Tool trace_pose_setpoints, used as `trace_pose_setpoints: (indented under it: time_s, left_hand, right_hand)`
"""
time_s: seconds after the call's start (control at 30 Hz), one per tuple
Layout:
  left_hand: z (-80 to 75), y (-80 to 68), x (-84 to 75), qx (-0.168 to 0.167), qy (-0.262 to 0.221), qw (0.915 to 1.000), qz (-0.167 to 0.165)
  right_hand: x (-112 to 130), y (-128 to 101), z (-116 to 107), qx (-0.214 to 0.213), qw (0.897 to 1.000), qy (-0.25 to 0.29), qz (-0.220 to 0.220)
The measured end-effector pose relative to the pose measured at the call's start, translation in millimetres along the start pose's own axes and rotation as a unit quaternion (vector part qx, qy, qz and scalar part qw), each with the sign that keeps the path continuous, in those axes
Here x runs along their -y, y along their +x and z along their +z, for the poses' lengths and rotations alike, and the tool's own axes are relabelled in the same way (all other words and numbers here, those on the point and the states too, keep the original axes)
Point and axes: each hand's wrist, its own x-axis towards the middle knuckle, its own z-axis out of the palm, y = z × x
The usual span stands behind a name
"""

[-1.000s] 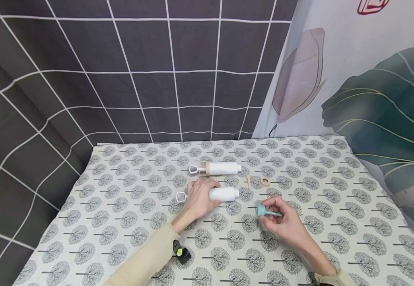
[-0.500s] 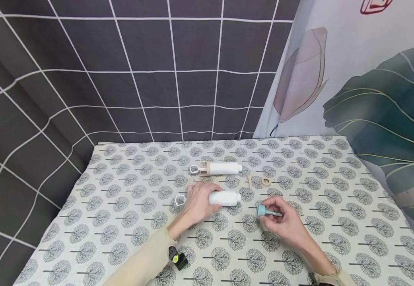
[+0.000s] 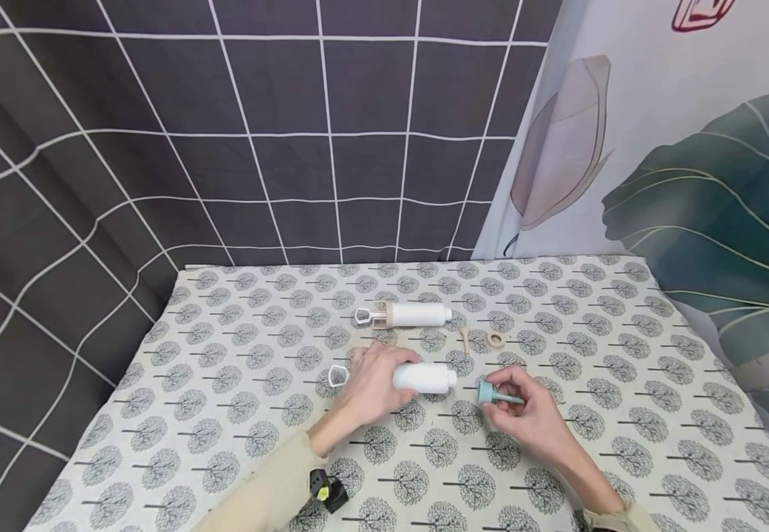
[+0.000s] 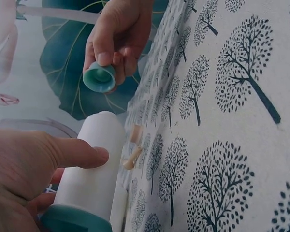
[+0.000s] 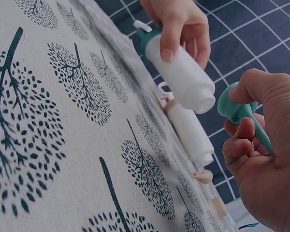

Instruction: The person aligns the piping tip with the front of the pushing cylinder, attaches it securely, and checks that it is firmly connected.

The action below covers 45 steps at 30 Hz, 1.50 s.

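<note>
My left hand [image 3: 372,384] grips a white tube with a teal collar [image 3: 424,377] and a wire loop [image 3: 337,375] at its far end, holding it just above the tree-print cloth [image 3: 224,414]. The tube [image 4: 94,169] shows under my thumb in the left wrist view, its open end toward the right hand. My right hand [image 3: 524,410] pinches a teal funnel-shaped nozzle [image 3: 494,394], wide mouth facing the tube; the nozzle [image 5: 241,113] sits close to the tube's end [image 5: 183,77] without touching it.
A second white tube with a beige collar [image 3: 411,315] lies farther back on the cloth. A small beige nozzle [image 3: 465,337] and a beige ring [image 3: 494,340] lie to its right. A dark tiled backdrop and a leaf-print curtain stand behind.
My left hand has lifted the white tube and moved it right, toward the teal nozzle. The right hand has hardly moved.
</note>
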Motion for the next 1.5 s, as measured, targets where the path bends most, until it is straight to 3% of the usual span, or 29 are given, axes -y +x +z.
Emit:
trace_pose_setpoints:
  time_s: [0.8, 1.5]
  left_hand:
    - [-4.9, -3.8, -15.3, 0.003, 0.009, 0.9991, 0.042]
    - [-6.4, -7.8, -23.6, 0.016, 0.008, 0.999, 0.041]
  right_hand:
    - [3, 3, 1, 0.015, 1.0, 0.0, 0.004]
    - [4, 5, 5, 0.017, 1.0, 0.003, -0.003]
